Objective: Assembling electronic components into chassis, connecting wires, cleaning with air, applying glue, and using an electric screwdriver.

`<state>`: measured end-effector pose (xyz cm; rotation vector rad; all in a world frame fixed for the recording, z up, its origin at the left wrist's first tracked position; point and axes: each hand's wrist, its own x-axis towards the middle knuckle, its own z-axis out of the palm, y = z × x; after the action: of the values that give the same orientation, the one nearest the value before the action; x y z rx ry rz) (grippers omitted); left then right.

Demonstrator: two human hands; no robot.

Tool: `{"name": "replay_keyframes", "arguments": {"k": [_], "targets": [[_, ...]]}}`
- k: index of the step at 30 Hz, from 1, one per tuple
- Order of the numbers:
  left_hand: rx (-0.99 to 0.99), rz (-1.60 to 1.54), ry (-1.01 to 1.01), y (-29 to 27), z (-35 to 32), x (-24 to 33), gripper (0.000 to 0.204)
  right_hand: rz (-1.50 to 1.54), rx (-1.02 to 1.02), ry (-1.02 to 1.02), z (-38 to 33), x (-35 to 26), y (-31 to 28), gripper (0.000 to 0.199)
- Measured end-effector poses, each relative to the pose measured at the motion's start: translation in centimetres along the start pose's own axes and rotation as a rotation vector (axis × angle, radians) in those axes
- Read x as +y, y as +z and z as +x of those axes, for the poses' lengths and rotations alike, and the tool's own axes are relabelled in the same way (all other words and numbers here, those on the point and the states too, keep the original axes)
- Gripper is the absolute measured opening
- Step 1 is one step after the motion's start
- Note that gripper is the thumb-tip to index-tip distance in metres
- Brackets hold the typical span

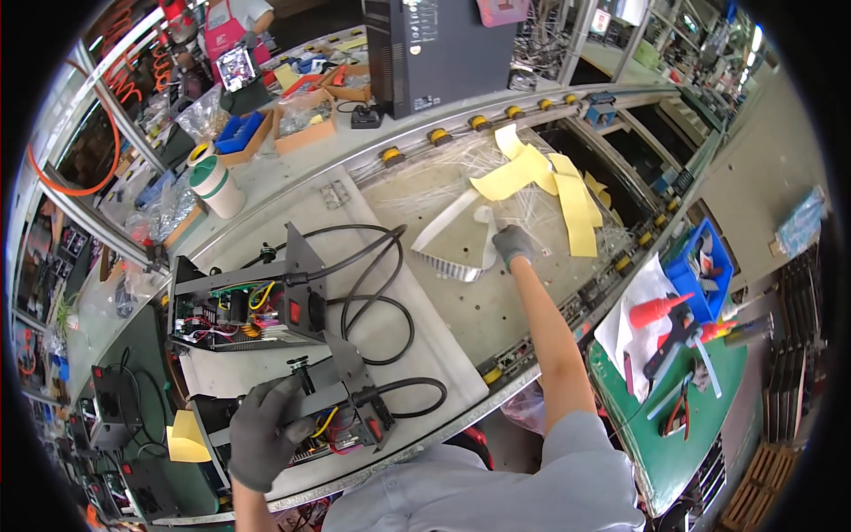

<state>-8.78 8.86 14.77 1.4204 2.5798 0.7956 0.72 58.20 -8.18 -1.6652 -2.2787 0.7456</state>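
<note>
My left hand (264, 433), in a grey glove, is closed on the top bar of the nearer black open-frame electronic unit (350, 426). Its wires, red switch and black cord show beyond my fingers. Behind it stands a similar unit (253, 306) with exposed boards, a red switch and a coiled black cable (409, 306). My right hand (512, 246), gloved too, reaches across the bench with its fingers curled at the edge of a bent white strip (487, 253). The fingertips are partly hidden, but they seem to pinch the strip.
Yellow paper strips (532, 173) and thin clear strands lie beyond my right hand. A lidded cup (217, 188) stands far left. At right, a green side table (709, 426) carries a blue bin (705, 270), red bottle and pliers (678, 417). Another person (232, 35) is at the back.
</note>
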Motion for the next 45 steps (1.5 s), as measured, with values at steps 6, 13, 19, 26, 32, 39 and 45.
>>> {"name": "replay_keyframes", "arguments": {"k": [6, 13, 19, 26, 32, 39, 45], "targets": [[-0.102, -0.308, -0.067, -3.9, 5.3, 1.4, 0.036, 0.193, 0.459, -0.505, -6.3, -7.6, -7.0, 0.014], [0.015, -0.72, 0.064, 3.3, 14.3, 5.7, 0.058, 0.055, 0.897, -0.956, -17.7, -16.8, -13.4, 0.019], [0.073, -0.894, -0.093, 3.6, 16.5, 8.1, 0.055, 0.103, 0.956, -1.119, -19.4, -17.7, -13.5, 0.022], [0.129, -1.186, -0.114, 3.7, 17.1, 6.7, 0.043, 0.245, 0.461, -1.268, -21.3, -17.7, -13.0, 0.025], [0.153, -1.046, -0.023, 4.1, 17.8, 5.6, 0.047, 0.758, 0.127, -1.15, -17.7, -19.9, -13.0, 0.034], [0.264, -0.854, -0.03, 5.1, 18.7, 3.9, 0.043, 1.072, -0.266, -0.953, -17.8, -21.4, -8.9, 0.023], [0.306, -0.918, -0.004, 4.8, 18.7, 2.3, 0.025, 1.265, -0.287, -0.882, -17.4, -22.9, -7.5, 0.02]]}}
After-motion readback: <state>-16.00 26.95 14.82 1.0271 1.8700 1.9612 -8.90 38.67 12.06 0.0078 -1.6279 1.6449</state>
